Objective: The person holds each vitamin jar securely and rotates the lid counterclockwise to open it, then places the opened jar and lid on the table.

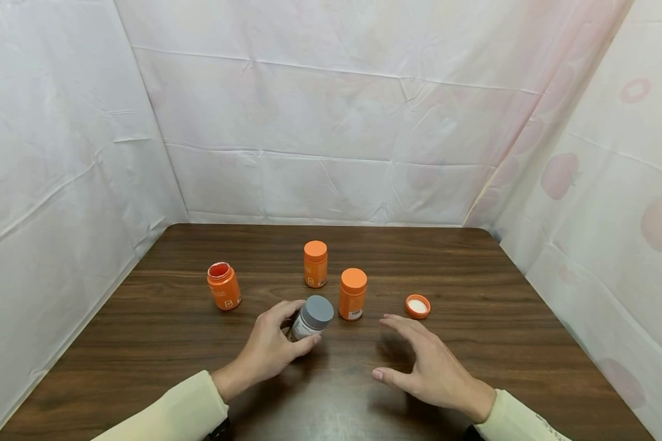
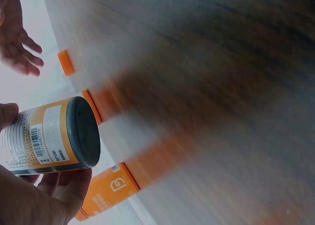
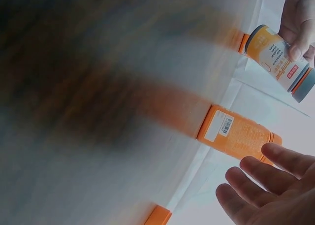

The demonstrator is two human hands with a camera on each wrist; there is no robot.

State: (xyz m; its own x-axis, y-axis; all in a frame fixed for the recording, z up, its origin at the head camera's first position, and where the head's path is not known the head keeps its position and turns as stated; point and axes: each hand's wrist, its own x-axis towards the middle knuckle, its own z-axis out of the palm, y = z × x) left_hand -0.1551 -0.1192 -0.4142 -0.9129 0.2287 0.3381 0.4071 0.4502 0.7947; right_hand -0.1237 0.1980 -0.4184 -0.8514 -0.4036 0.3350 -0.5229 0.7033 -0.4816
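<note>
My left hand (image 1: 273, 343) grips a grey-lidded bottle (image 1: 307, 318) with a white and orange label, tilted and held above the table. In the left wrist view the dark base of that bottle (image 2: 83, 131) faces the camera. My right hand (image 1: 433, 367) hovers to the right over the table, thumb apart from the fingers, holding nothing. Between the hands and slightly beyond them stands an orange capped bottle (image 1: 353, 295). Another orange capped bottle (image 1: 315, 264) is farther back. An orange bottle without a lid (image 1: 224, 286) stands on the left, and an orange lid (image 1: 417, 306) lies inside-up on the right.
Everything stands on a dark wood-grain table (image 1: 463, 263). White sheeting (image 1: 320, 122) rises behind it and along both sides. In the right wrist view, the orange capped bottle (image 3: 236, 131) is close to the right fingers.
</note>
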